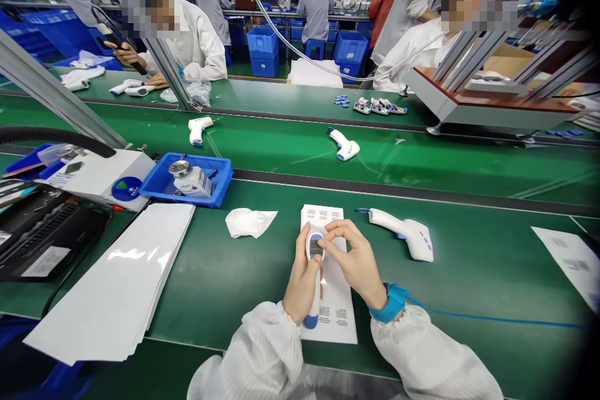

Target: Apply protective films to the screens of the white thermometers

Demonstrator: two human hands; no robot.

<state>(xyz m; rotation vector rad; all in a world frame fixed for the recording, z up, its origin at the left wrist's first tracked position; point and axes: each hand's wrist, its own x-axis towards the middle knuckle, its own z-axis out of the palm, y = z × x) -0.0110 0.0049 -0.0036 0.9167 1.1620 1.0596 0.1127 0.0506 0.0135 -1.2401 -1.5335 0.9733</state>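
Note:
My left hand (304, 278) is wrapped round a white infrared thermometer (313, 306) with a blue end, its small screen facing up. The fingertips of my right hand (354, 256) are pinched together at the right edge of that screen; whether they hold something small I cannot make out. Under both hands lies a white printed sheet (344, 319) with rows of labels. Right of my hands rests a second white thermometer (407, 234) on its side. A crumpled white tissue (250, 223) lies to the left. A blue wrist strap (391, 303) with a cord is on my right wrist.
A blue tray (206, 200) holds a metal-topped bottle (192, 180). Left of me are a stack of white sheets (117, 281) and a white device (100, 178). Beyond, two thermometers lie on the green conveyor belt (272, 144). Co-workers sit across it, near a slanted metal frame post (164, 69).

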